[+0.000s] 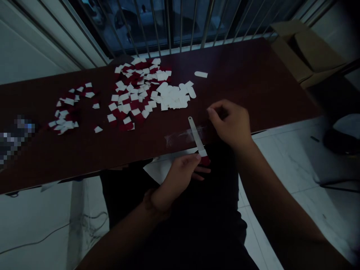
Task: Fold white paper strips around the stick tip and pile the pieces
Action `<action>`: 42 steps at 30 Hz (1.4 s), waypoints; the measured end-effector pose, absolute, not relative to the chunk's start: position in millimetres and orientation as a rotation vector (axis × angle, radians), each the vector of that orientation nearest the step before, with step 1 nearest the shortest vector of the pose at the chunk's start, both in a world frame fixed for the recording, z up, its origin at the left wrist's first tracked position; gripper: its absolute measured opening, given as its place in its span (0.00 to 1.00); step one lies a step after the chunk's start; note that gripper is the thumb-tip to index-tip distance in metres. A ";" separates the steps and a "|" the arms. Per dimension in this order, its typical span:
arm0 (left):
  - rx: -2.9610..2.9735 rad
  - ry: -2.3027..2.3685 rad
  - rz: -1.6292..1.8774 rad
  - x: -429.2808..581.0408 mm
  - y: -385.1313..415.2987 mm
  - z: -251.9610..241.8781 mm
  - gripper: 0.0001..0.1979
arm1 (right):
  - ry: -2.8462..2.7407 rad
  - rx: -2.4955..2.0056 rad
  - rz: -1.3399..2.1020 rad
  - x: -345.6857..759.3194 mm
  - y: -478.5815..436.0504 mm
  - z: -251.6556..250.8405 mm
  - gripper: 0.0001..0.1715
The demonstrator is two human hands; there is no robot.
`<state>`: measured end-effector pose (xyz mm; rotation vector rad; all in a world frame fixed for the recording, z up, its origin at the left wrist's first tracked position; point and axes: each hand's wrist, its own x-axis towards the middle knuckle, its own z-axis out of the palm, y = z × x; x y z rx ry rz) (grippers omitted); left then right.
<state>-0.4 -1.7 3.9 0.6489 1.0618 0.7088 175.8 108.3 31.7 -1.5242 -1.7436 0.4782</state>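
Between thumb and fingers, my left hand (187, 168) pinches a small red-and-white piece (204, 159) just off the table's front edge. A thin, flat ruler-like strip (196, 133) with a hole at its far end meets the white end of that piece; whether it goes inside I cannot tell. My right hand (232, 122) hovers to the right of the strip, thumb and forefinger closed together. Anything in that pinch is too small to see. Clear plastic-looking film or tape (180, 138) lies under the strip on the table.
On the dark red-brown table (239, 78) lie a big heap of red-and-white pieces (132, 93), a smaller group (66, 122) to the left, and a pile of white round-ended tabs (174, 96). One tab (201, 74) lies apart. A cardboard box (312, 52) stands at right.
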 end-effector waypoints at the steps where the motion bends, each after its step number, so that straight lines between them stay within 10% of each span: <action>1: 0.690 1.084 0.696 -4.3 -3.7 1.8 0.18 | -1.802 -1.523 0.469 174.4 121.1 29.8 0.08; 7: 0.683 1.094 0.596 -18.4 -20.5 -19.0 0.19 | -2.185 -1.440 0.305 144.3 165.0 9.9 0.34; 20: 0.714 1.085 0.627 -20.8 -24.0 -26.7 0.17 | -1.832 -1.304 0.206 143.3 161.0 5.8 0.14; 25: 0.739 1.103 0.641 -22.9 -24.2 -20.7 0.16 | -1.260 -1.284 0.835 150.0 143.9 13.7 0.07; 42: 1.581 1.344 1.189 -21.1 32.7 60.0 0.05 | -1.217 -1.435 1.342 164.9 3.2 57.0 0.10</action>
